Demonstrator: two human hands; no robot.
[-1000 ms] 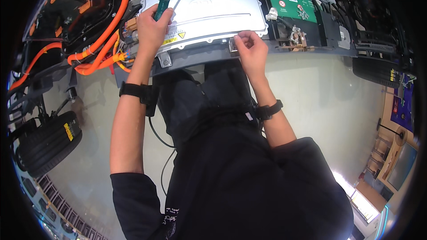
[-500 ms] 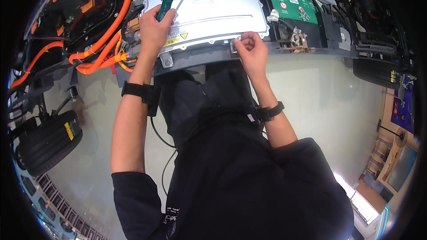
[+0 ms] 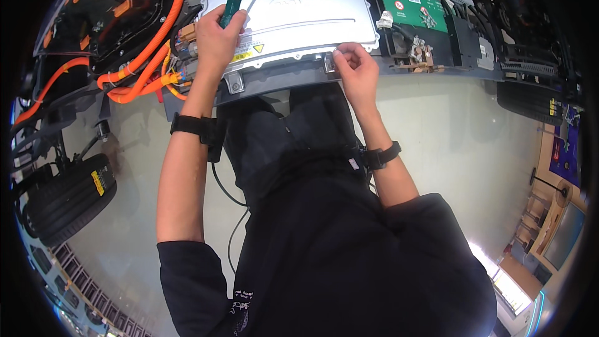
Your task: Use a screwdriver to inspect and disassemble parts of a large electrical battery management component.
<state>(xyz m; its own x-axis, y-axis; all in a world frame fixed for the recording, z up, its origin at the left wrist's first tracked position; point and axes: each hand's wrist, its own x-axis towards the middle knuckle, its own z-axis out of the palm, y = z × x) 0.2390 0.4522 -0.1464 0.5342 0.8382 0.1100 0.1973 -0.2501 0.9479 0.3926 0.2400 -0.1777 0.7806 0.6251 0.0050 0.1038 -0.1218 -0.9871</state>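
My left hand (image 3: 218,37) is closed around a screwdriver (image 3: 233,7) with a green handle, its shaft pointing away from me over a silver housing (image 3: 299,9) with ribs and a yellow warning label. My right hand (image 3: 354,65) is at the housing's lower right corner, beside a small metal bracket (image 3: 329,64), with thumb and fingers curled together. Whatever those fingers hold, if anything, is too small or hidden to make out. A second bracket (image 3: 236,83) shows below the housing, right of my left wrist.
Orange cables (image 3: 140,68) run left of the housing. A green labelled board (image 3: 412,9) and metal connectors (image 3: 419,53) sit to the right. Tyres (image 3: 75,200) (image 3: 527,103) show either side of the pale floor (image 3: 449,150). A screen (image 3: 561,234) stands at far right.
My left hand and the screwdriver appear shifted slightly right along with the housing. My right hand's fingers have moved slightly right near the corner; both hands keep much the same pose.
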